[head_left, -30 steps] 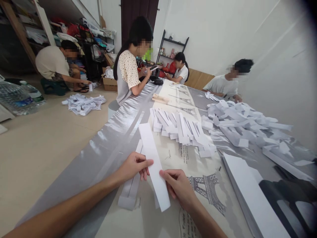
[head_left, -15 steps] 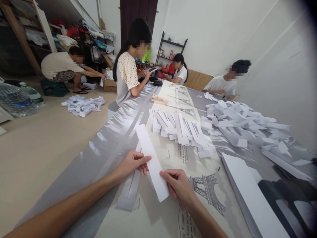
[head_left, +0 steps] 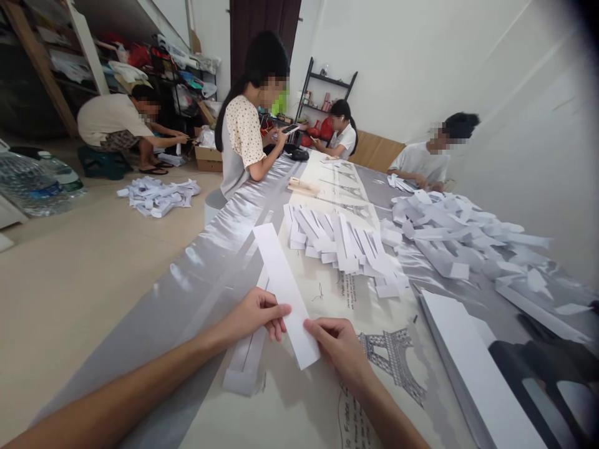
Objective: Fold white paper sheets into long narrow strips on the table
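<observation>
A long white paper strip (head_left: 283, 287) runs away from me above the table, its near end pinched between both hands. My left hand (head_left: 255, 315) grips its left edge with closed fingers. My right hand (head_left: 339, 346) pinches the right edge near the strip's lower end. Under my left hand another folded white strip (head_left: 243, 368) lies flat on the shiny grey tablecloth (head_left: 196, 280).
A row of folded strips (head_left: 341, 243) lies mid-table and a loose heap of strips (head_left: 458, 231) at the right. A stack of white sheets (head_left: 472, 368) sits near right, beside a dark chair back (head_left: 547, 374). Other people sit along the table and on the floor.
The strip has slid away from me through my fingers, so my hands now hold it nearer its lower end. The person on the floor changed posture.
</observation>
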A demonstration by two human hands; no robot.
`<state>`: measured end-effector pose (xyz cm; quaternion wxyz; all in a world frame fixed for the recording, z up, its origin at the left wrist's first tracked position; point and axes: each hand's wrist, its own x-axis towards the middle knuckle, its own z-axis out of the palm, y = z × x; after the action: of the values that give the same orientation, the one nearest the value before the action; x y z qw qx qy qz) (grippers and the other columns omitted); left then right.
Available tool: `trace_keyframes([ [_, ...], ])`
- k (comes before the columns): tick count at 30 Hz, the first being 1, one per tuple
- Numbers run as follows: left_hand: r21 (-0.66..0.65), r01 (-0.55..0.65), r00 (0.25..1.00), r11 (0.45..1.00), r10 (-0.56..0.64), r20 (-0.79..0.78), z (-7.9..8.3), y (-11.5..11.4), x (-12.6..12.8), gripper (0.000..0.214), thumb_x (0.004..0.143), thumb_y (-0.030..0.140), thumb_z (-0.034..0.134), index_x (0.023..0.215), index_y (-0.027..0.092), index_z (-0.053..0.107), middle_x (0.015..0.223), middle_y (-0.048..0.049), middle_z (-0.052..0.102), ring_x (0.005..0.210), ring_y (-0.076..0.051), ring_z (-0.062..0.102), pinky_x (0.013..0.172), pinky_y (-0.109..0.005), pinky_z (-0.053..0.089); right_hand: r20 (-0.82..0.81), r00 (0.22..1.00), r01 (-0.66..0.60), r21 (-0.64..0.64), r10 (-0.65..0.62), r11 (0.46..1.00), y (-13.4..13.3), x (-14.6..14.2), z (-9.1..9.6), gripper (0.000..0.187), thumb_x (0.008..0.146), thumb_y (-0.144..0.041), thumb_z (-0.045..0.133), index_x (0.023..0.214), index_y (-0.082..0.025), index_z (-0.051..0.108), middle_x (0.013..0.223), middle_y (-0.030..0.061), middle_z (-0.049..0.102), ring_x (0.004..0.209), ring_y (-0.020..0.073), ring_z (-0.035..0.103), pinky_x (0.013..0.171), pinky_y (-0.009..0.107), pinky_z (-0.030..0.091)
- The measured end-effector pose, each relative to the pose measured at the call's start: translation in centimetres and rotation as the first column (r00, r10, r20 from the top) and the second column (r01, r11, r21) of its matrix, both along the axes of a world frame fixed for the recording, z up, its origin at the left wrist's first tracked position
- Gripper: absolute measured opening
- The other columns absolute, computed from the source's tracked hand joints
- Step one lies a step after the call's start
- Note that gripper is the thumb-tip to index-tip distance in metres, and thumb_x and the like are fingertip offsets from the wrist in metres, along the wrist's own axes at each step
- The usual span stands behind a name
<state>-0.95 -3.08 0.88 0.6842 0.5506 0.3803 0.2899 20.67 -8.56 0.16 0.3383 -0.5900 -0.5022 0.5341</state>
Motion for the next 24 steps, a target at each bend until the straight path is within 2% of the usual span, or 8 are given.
trace_keyframes([
  [6,-0.009,-0.027,1.0,1.0,0.027,-0.01,0.19,0.14,-0.2,0.045,0.079,0.052,0.077,0.064,0.01,0.07,0.056,-0.0062,0.068,0.05,-0.014,0.064,0.054,-0.023,0.049,0.01,1.0,0.001,0.046,-0.001,0.999,0.12,0.06,0.05,0.051,0.085,-0.06,0.067,0.059,-0.017,0.062,0.044,-0.0068,0.032,0.04,0.0078,0.027,0.04,0.025,0.017],
  [12,-0.013,-0.057,0.998,0.998,0.057,-0.013,0.33,0.53,-0.46,0.046,0.082,0.052,0.074,0.064,0.01,0.069,0.056,-0.0066,0.068,0.049,-0.013,0.063,0.054,-0.022,0.048,0.051,0.999,0.002,0.117,-0.008,0.993,0.25,0.3,-0.01,0.045,0.084,-0.058,0.069,0.066,-0.017,0.069,0.047,-0.0045,0.039,0.043,0.0091,0.03,0.043,0.027,0.018],
  [18,0.001,-0.125,0.992,0.992,0.125,-0.003,0.31,0.63,-0.39,0.048,0.082,0.054,0.074,0.062,0.011,0.068,0.054,-0.0054,0.066,0.047,-0.012,0.06,0.051,-0.022,0.047,0.028,1.0,0.004,0.114,-0.008,0.993,0.3,0.27,0.01,0.047,0.086,-0.06,0.067,0.063,-0.018,0.064,0.044,-0.0055,0.037,0.041,0.0095,0.03,0.042,0.026,0.021],
  [24,0.028,-0.145,0.99,0.989,0.144,0.003,0.6,0.88,-0.68,0.047,0.081,0.054,0.075,0.061,0.011,0.068,0.053,-0.0047,0.065,0.047,-0.011,0.059,0.048,-0.021,0.045,0.009,1.0,0.005,0.141,-0.006,0.99,0.24,0.16,-0.09,0.048,0.086,-0.06,0.066,0.063,-0.018,0.059,0.055,-0.0023,0.049,0.044,0.0086,0.035,0.042,0.025,0.023],
])
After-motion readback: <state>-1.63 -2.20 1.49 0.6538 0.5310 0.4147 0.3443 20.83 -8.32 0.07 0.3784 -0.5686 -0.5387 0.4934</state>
